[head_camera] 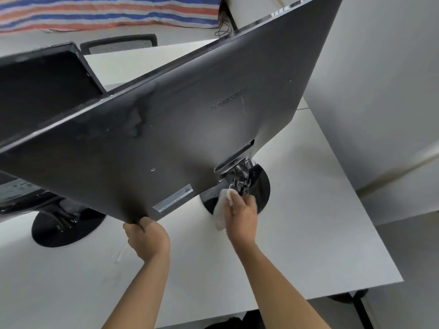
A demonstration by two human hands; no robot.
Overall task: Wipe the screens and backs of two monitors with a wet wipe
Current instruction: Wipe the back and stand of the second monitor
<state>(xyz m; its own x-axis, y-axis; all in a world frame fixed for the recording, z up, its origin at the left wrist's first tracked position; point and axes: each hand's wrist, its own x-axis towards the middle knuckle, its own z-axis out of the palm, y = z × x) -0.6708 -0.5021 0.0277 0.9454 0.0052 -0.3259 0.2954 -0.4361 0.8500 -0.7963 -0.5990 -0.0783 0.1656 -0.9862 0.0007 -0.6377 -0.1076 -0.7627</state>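
Wipe-down looks to be at the back-of-monitor stage, judging by how things lie; the near monitor is tipped forward over the white table with its grey back panel turned up at the camera. Its lower corner is gripped by the left hand, fingers curled round the edge; the wet wipe is pinched in the right hand and pressed against the shiny stand neck, just above the round black base. A damp, streaky patch can be seen on the upper left of the back panel. The second monitor stands just behind to the left, its own base on the same table.

What could go wrong, guesswork only: the panel is held at a tilt by one hand, so if that corner grip slips it could swing down, or the base could skid on the smooth table; the second monitor is close enough to get clipped. The hinge area is full of edges, so the wipe could be snagged or torn there; moisture could also be squeezed into the slot above the neck if it's pressed too hard.
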